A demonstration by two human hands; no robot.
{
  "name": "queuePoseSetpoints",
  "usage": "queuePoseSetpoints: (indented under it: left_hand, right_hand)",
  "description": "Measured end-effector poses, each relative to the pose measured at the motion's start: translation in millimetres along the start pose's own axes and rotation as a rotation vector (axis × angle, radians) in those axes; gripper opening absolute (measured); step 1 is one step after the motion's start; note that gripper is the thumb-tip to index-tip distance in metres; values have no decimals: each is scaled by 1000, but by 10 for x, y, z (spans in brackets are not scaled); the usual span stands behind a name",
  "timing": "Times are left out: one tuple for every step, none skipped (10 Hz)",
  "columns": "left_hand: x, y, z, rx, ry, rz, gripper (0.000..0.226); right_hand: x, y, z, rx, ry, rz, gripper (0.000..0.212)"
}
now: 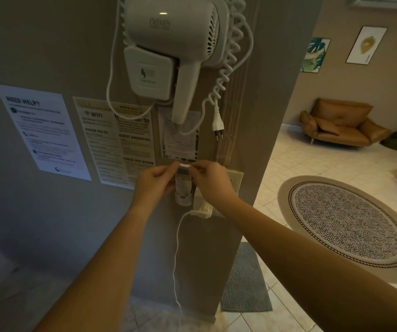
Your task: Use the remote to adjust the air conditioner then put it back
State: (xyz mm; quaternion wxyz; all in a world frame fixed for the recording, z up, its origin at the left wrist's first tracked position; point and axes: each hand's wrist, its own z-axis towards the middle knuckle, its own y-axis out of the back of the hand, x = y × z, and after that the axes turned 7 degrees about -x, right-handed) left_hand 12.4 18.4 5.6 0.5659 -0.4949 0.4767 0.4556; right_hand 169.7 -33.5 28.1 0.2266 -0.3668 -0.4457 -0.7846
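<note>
A white air-conditioner remote (183,179) stands upright in a white wall holder (183,198) on the grey wall, below a hair dryer. My left hand (155,182) pinches the remote's top left corner. My right hand (210,180) pinches its top right corner from the other side. Both hands' fingers meet at the remote's upper edge. The remote's lower half sits inside the holder and is partly hidden by my fingers. A sliver of the air conditioner (384,1) shows at the top right corner of the view.
A white wall-mounted hair dryer (168,44) with a coiled cord hangs above the remote. Printed notices (41,130) are stuck to the wall at left. A socket plate with a white plug and cable (203,209) sits right of the holder. A round rug (346,226) and tan sofa (341,125) lie at right.
</note>
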Motion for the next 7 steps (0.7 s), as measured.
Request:
queuePoseSetpoints:
  left_hand:
    - [6,-3,22,-30,-5,10,16]
    - [55,8,53,-59,-1,3,21]
    - [104,7,87,-67,16,4,23]
    - [100,0,106,-47,31,-11,24]
    - [53,4,93,-40,35,4,21]
    - [60,0,55,-76,-14,118,22]
    - [20,-31,-39,-179,-198,320,22]
  right_hand:
    - [1,-39,-7,-23,-9,22,23]
    - [-54,-101,9,-36,-32,38,17]
    - [-98,-147,23,-48,-36,10,14]
    - [-115,-156,33,-60,-32,3,15]
    - [-107,-135,30,-39,-48,5,17]
    - [-95,-62,-7,8,-37,12,20]
    - [-89,92,-59,22,-56,41,27]
